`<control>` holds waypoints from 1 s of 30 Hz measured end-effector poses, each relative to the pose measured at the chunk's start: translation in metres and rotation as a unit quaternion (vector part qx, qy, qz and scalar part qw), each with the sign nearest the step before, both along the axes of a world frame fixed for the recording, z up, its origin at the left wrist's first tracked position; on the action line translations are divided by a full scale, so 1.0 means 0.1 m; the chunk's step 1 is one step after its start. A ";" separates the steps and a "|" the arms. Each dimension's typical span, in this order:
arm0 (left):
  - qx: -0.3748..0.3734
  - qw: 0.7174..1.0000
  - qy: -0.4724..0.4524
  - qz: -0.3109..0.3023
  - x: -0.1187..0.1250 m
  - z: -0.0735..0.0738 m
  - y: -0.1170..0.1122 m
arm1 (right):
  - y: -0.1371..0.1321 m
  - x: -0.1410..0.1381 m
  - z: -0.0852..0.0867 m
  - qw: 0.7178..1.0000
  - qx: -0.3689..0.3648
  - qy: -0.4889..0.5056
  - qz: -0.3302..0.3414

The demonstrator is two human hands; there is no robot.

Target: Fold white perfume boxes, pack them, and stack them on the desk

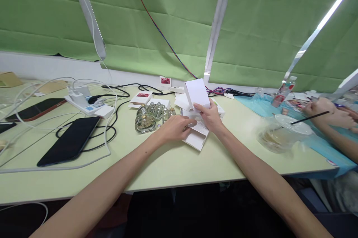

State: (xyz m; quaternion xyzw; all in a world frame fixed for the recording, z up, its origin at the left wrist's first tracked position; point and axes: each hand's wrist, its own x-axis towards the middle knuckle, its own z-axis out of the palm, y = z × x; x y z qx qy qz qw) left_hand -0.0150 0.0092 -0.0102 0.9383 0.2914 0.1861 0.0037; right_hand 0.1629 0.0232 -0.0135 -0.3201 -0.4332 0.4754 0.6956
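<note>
My right hand [212,116] grips a white box [198,91], held tilted above the table with the thumb on its front face. Below it lies an opened white carton [195,140], its flaps spread toward me. My left hand [177,127] is at the carton's left side, fingers bent and closed, the index finger reaching over the carton. What those fingers pinch is hidden. Just left of that hand, several glass perfume bottles [145,123] stand close together. Behind them lies a white box with a red picture [142,97].
A black phone [68,141] and a power strip [89,105] with looping cables occupy the left. At right stand a lidded plastic cup [279,133] with a black straw and a bottle [283,90] on blue sheeting [248,104]. Another person's hand [319,111] is beyond the cup.
</note>
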 end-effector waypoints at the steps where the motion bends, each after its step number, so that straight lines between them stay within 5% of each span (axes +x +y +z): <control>1: -0.002 1.000 -0.002 0.000 0.00 -0.01 0.01 | 0.00 0.00 0.00 1.000 0.000 0.001 0.000; 16: 0.007 1.000 -0.015 -0.008 -0.03 0.02 0.03 | 0.04 0.02 -0.02 0.999 0.012 0.006 -0.039; 25: 0.048 0.997 -0.044 0.039 -0.04 0.01 0.06 | 0.06 0.12 -0.03 0.954 0.071 -0.115 -0.269; 30: 0.054 0.992 -0.096 0.054 -0.01 -0.02 0.06 | 0.05 0.13 -0.05 0.934 0.072 -0.144 -0.319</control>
